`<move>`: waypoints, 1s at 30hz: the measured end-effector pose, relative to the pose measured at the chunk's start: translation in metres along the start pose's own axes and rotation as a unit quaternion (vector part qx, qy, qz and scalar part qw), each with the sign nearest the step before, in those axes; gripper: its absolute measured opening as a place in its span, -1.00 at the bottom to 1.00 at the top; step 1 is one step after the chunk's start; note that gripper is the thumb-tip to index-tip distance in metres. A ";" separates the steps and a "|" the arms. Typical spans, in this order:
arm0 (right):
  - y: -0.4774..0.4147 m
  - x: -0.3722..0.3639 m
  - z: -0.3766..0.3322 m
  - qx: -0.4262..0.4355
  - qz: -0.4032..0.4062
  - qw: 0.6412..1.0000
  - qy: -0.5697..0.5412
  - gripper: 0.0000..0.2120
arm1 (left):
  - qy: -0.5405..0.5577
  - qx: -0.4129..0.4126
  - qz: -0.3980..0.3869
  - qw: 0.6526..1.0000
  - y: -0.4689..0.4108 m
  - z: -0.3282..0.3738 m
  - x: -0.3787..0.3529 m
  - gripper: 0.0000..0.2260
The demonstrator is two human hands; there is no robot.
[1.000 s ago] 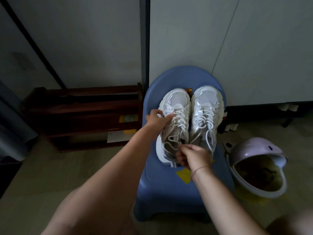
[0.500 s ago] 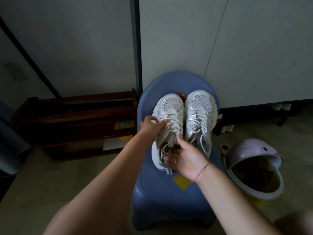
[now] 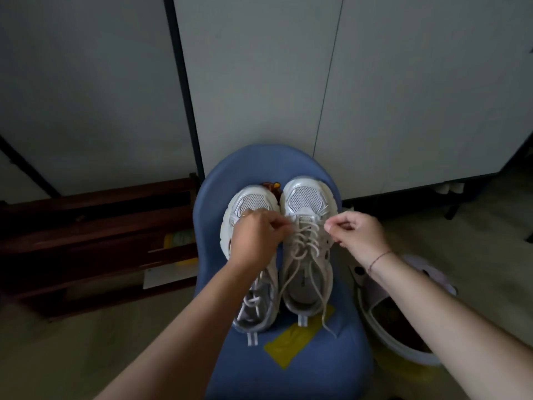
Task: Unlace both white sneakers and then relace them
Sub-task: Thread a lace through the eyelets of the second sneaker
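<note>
Loosening the white cord lace [image 3: 305,236] of the right-side white mesh-toed sneaker [image 3: 305,197], the left hand [image 3: 256,241] and right hand [image 3: 359,235], fingers [image 3: 336,225] curled and seemingly pinching it, should draw slack evenly.

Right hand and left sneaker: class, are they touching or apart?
Apart. The head view shows the right hand beside the right sneaker, which lies between it and the left sneaker.

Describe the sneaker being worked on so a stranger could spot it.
On the blue stool against the wall sit two white sneakers. It is the right-hand sneaker: the left hand and right hand pinch its laces, whose loose ends trail onto the yellow sticker, unlike the other sneaker.
</note>
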State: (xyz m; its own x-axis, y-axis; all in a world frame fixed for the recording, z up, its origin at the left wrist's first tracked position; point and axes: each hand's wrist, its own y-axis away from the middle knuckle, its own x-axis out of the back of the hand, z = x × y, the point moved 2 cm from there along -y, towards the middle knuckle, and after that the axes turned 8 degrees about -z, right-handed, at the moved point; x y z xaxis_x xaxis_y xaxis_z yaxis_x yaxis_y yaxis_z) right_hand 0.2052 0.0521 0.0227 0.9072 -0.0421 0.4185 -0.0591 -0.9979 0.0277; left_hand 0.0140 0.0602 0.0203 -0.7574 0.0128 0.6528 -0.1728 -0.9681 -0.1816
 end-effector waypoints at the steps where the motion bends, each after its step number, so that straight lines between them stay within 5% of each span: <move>1: -0.005 -0.004 0.005 0.008 0.003 1.000 0.011 -0.88 | -0.028 -0.016 0.004 0.999 -0.003 0.001 -0.003 -0.91; 14: -0.022 -0.014 0.008 0.069 -0.020 0.981 0.178 -0.86 | -0.207 -0.069 -0.044 0.975 -0.023 0.010 -0.018 -0.84; 30: -0.023 -0.003 0.030 0.090 -0.157 0.984 -0.005 -0.80 | -0.213 -0.126 -0.022 0.969 -0.014 0.006 -0.019 -0.96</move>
State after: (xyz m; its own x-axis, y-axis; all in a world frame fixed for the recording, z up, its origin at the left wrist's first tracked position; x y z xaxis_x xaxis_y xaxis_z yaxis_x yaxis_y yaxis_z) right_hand 0.2164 0.0734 -0.0061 0.8731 0.2692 0.4064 0.2977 -0.9546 -0.0071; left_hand 0.0340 0.0717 0.0148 -0.4275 -0.1037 0.8980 -0.3874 -0.8766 -0.2856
